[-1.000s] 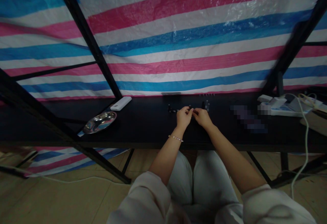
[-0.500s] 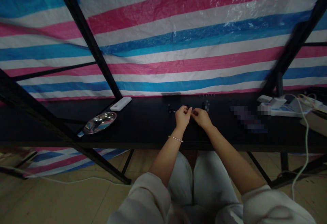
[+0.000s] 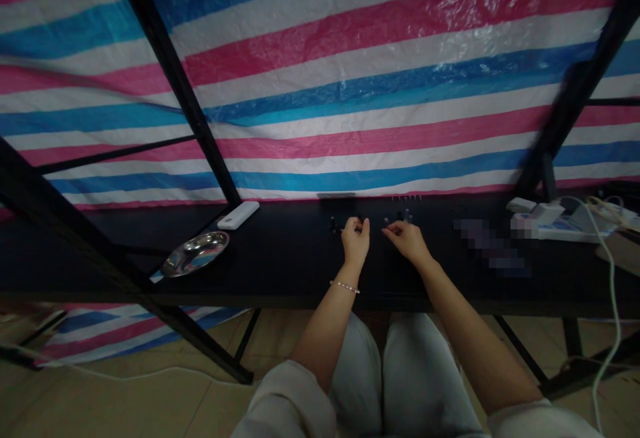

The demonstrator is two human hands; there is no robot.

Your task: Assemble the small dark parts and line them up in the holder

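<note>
My left hand (image 3: 355, 238) is over the black table, its fingers curled in with the thumb up beside them. What it grips, if anything, is too small and dark to name. Just left of it lie small black parts (image 3: 333, 225). To its right, apart from it, my right hand (image 3: 407, 241) has thumb and fingertips pressed together; I cannot make out what is between them. A small grey piece (image 3: 386, 222) shows just beyond those fingertips. Several small grey, cylinder-like pieces (image 3: 408, 215) stand behind the right hand. Farther back is a row of tiny thin pieces (image 3: 407, 198).
On the left, a shiny metal dish (image 3: 196, 253) sits near a white oblong device (image 3: 239, 215). A power strip (image 3: 575, 227) with plugs and cables is at the right. Black frame posts (image 3: 175, 78) rise on both sides before a striped sheet (image 3: 370, 145).
My hands, nearly touching before, are now apart, the right one having moved to the right. The whole view has shifted slightly, so the table sits lower in it.
</note>
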